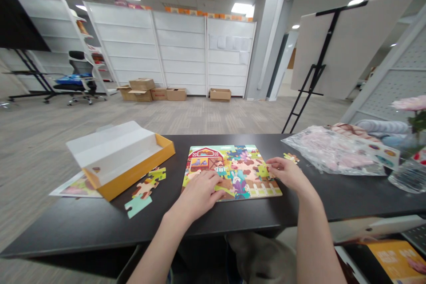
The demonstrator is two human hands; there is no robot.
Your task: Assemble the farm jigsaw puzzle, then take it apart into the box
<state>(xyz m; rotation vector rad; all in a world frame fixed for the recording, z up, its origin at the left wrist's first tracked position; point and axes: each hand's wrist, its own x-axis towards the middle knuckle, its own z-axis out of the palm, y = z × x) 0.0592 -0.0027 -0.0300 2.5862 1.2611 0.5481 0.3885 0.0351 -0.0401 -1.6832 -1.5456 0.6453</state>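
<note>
A farm jigsaw puzzle (pixel 246 168) with a red barn, rabbits and a white fence lies in its board on the black table. My left hand (pixel 201 188) rests palm down on the puzzle's lower left part, fingers stretched out and covering some of the picture. At the right edge of the board, my right hand (pixel 284 172) pinches a green puzzle piece (pixel 264 171), partly hidden by the fingertips. Just beyond that hand lies a loose piece (pixel 291 157). Several more loose pieces (pixel 140 204) lie left of the board.
An open yellow box (pixel 133 175) with a white lining stands at the left, over a printed sheet (pixel 78 191). To the right are a clear plastic bag (pixel 333 151) with pink contents and a glass vase (pixel 408 177). The table's front edge (pixel 233 229) runs below my forearms.
</note>
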